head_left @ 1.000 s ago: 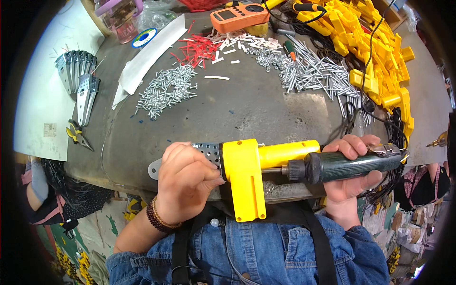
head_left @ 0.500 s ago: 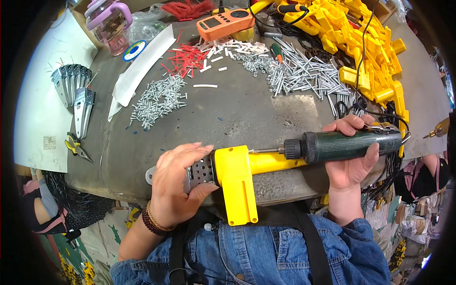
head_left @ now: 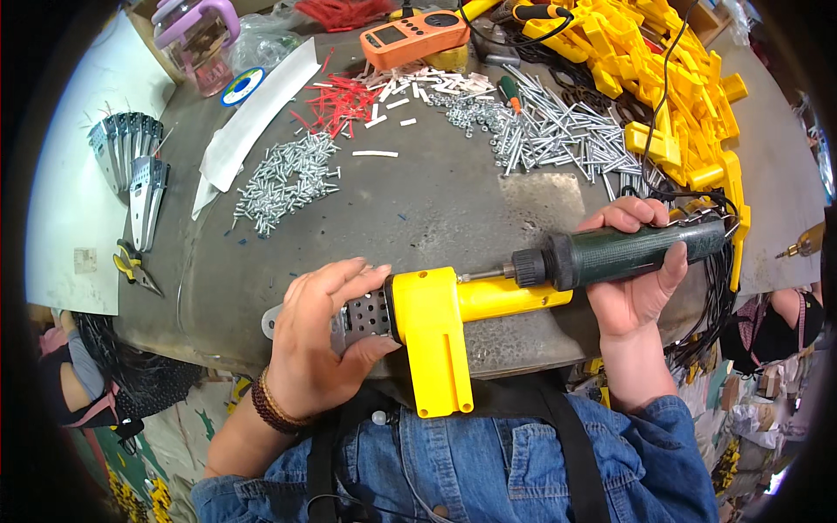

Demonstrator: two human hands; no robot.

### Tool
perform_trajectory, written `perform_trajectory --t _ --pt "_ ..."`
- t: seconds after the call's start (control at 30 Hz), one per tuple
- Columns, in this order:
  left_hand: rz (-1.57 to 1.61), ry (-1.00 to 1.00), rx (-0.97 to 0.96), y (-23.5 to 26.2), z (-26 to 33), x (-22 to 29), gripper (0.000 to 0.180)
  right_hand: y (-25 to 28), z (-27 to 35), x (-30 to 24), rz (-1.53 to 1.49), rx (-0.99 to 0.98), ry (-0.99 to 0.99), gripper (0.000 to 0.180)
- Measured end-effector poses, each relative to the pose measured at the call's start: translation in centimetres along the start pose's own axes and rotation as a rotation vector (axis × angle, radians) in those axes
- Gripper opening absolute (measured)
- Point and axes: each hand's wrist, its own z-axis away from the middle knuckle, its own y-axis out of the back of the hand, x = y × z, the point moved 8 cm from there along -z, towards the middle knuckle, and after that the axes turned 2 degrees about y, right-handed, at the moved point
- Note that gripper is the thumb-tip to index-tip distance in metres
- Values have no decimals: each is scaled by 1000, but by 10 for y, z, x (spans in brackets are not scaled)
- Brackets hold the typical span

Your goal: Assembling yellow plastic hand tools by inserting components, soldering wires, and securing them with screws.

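Observation:
My left hand [head_left: 318, 336] is closed round the perforated metal sleeve [head_left: 367, 315] of a yellow pistol-shaped plastic housing [head_left: 433, 322]. Its block-like handle hangs toward me and its yellow tube points right. In my right hand [head_left: 629, 292], fingers and thumb wrap a dark green electric screwdriver [head_left: 645, 254], tilted with its rear end higher. The bit [head_left: 484, 275] points left and its tip meets the side of the housing, just above the tube. The exact contact at the tip is too small to make out.
Short screws [head_left: 283, 183], red sleeves [head_left: 340, 105], white tubes [head_left: 436, 84], nuts [head_left: 471, 113] and long screws [head_left: 562, 131] lie in piles. Yellow housings [head_left: 645, 70] heap at the back right. An orange meter [head_left: 414, 39] stands behind; pliers [head_left: 135, 268] and metal parts [head_left: 146, 196] lie left.
The screwdriver has shifted slightly left, its rear end rising, and my right hand has gone with it. My left hand and the yellow housing have barely moved.

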Motion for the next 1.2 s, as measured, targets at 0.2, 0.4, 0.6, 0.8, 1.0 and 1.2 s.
perform_trajectory --t 0.2,0.4,0.6,0.8,1.0,1.2 --pt "68 17 -10 -2 -1 -2 72 1 -1 2 -93 -38 -20 38" --pt "106 -36 -93 6 -16 -1 67 -2 1 2 -59 -51 -26 45" --pt "-20 -228 -429 -13 -38 -1 60 3 4 7 7 -22 -51 42" --pt "155 -210 -366 -21 -39 -13 56 -1 -3 13 -31 -35 -102 38" --pt "190 -178 -408 -26 -40 -17 56 4 -6 17 -93 19 -153 38" --pt "211 -196 -425 -28 -40 -18 55 5 -11 22 -102 -3 -231 39"
